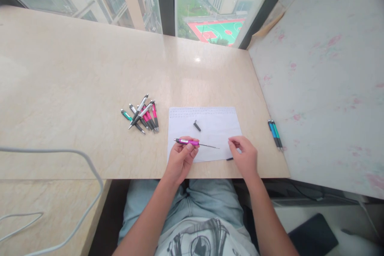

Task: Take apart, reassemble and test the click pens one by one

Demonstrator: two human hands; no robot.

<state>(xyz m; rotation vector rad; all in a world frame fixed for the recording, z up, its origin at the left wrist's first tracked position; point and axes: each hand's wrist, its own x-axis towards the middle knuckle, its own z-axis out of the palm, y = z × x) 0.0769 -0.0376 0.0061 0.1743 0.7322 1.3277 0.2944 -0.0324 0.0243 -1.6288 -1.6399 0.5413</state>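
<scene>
Between its thumb and fingers, my left hand [181, 158] grips a purple pen [186, 141] above the paper. The pen lacks its front part, and a thin refill [209, 146] sticks out of the barrel to the right. My right hand [244, 155] is apart from the refill tip, with thumb and forefinger drawn together; whatever is between them, if anything, is too small to make out. On the written sheet of paper [216, 122] lies a black pen part [197, 126]. Another dark piece [229, 159] shows beside my right hand, partly hidden by it.
Left of the paper, several pens [141, 114] in silver, pink and green lie in a loose pile. Blue and green pens [275, 135] rest along the right table edge by the patterned wall [324, 88]. A grey cable [87, 160] loops at the lower left.
</scene>
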